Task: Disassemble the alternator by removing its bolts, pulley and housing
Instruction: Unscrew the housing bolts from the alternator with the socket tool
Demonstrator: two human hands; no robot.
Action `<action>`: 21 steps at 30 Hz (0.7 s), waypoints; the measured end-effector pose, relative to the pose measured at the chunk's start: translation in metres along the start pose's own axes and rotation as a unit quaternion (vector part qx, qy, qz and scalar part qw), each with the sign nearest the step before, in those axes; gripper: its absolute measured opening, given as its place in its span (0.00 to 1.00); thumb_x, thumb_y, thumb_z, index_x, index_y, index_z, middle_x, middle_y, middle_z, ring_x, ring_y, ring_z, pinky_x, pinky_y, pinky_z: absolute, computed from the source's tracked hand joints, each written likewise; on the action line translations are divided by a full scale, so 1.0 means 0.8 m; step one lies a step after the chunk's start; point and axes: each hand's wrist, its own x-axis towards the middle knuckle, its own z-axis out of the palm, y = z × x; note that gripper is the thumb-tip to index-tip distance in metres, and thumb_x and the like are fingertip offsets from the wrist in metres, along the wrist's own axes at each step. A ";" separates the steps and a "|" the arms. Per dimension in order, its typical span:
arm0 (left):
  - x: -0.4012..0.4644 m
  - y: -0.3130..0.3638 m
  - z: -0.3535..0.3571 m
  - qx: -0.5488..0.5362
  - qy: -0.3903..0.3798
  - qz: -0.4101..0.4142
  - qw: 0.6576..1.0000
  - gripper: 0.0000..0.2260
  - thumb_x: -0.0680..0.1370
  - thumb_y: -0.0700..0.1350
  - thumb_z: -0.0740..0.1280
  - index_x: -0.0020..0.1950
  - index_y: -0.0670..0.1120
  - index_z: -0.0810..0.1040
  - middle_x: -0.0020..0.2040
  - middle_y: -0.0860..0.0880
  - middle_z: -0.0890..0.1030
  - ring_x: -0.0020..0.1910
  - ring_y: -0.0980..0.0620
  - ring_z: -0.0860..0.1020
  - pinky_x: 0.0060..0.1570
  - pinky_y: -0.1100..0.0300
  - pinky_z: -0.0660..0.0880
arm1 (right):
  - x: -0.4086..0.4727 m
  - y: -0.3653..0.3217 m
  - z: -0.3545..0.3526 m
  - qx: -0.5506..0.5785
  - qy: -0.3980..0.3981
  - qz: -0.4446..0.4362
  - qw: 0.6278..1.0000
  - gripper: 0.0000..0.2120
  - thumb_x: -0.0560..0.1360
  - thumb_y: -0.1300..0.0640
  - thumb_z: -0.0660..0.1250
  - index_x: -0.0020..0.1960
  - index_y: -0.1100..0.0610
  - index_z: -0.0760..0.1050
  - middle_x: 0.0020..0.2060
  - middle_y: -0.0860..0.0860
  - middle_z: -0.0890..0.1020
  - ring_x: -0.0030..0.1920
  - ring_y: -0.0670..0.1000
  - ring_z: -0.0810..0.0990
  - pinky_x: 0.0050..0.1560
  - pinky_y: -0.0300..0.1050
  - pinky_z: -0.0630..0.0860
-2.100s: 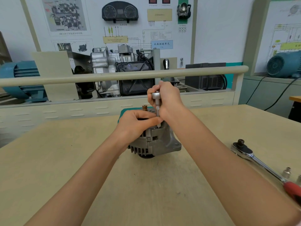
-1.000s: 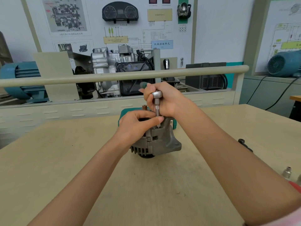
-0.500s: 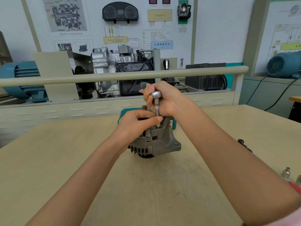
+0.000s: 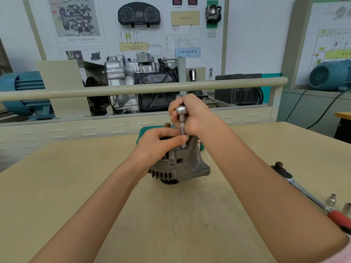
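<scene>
— Grey cast metal, that is the alternator (image 4: 182, 164), standing on the pale wooden table (image 4: 57, 186) near its middle, the finned housing facing the camera and a mounting lug pointing right.

— And the hands?

— The right hand (image 4: 191, 112) is curled round the top of a small metal driver (image 4: 182, 122), which stands upright with its tip set into the top of the alternator. The left hand (image 4: 159, 143) rests on the alternator's upper left side, its thumb and fingertips closing round the lower shaft of the driver just above the tip.

— Is a bolt visible under the tip?

— It cannot be told; the fingers cover that spot.

— What lies to the right?

— A ratchet wrench (image 4: 296, 185) with a red handle lies on the table, well apart from the alternator, partly behind the right forearm. Two small sockets (image 4: 331, 199) stand near its handle.

— Behind the alternator?

— A green block (image 4: 141, 133), partly hidden by the hands, and beyond the table a beige rail (image 4: 133, 90) before an engine display.
</scene>
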 end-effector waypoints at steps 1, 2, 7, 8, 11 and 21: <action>-0.001 0.000 0.000 -0.005 0.002 0.001 1.000 0.05 0.71 0.49 0.74 0.46 0.53 0.85 0.44 0.55 0.86 0.49 0.55 0.82 0.58 0.53 0.77 | 0.000 -0.003 -0.004 0.003 -0.038 0.029 0.999 0.12 0.79 0.65 0.50 0.51 0.50 0.68 0.17 0.46 0.66 0.15 0.41 0.66 0.16 0.30 0.65; -0.001 0.000 0.001 -0.005 0.010 0.003 1.000 0.04 0.71 0.49 0.74 0.45 0.53 0.85 0.43 0.55 0.86 0.49 0.54 0.82 0.57 0.53 0.77 | -0.001 -0.004 -0.007 0.000 -0.064 0.044 0.997 0.14 0.79 0.64 0.51 0.58 0.50 0.67 0.18 0.45 0.67 0.16 0.41 0.66 0.16 0.30 0.65; 0.000 0.000 0.006 0.002 0.037 0.005 0.999 0.01 0.70 0.48 0.74 0.40 0.53 0.84 0.41 0.53 0.85 0.50 0.49 0.82 0.56 0.51 0.76 | 0.002 0.018 0.005 0.025 0.096 -0.141 0.985 0.06 0.82 0.61 0.51 0.49 0.60 0.65 0.27 0.52 0.72 0.18 0.44 0.70 0.18 0.33 0.67; 0.000 0.000 0.006 0.007 0.041 0.008 0.999 0.01 0.70 0.47 0.73 0.38 0.54 0.83 0.41 0.52 0.85 0.50 0.48 0.82 0.57 0.49 0.76 | 0.004 0.023 0.008 0.030 0.144 -0.201 0.968 0.05 0.82 0.60 0.51 0.51 0.60 0.63 0.32 0.53 0.73 0.19 0.45 0.71 0.20 0.34 0.68; 0.001 0.001 0.004 0.010 0.032 0.004 0.999 0.02 0.70 0.48 0.73 0.41 0.53 0.83 0.43 0.52 0.85 0.51 0.49 0.81 0.60 0.48 0.75 | 0.006 0.020 0.004 0.031 0.125 -0.177 0.976 0.07 0.82 0.62 0.50 0.48 0.59 0.65 0.28 0.52 0.73 0.18 0.44 0.70 0.19 0.34 0.68; -0.002 -0.001 0.005 0.008 0.039 0.016 0.999 0.03 0.69 0.47 0.74 0.40 0.56 0.84 0.41 0.55 0.85 0.50 0.51 0.82 0.61 0.45 0.74 | -0.002 0.027 0.007 0.037 0.121 -0.208 0.970 0.08 0.83 0.58 0.51 0.48 0.59 0.65 0.30 0.51 0.72 0.17 0.42 0.71 0.19 0.34 0.68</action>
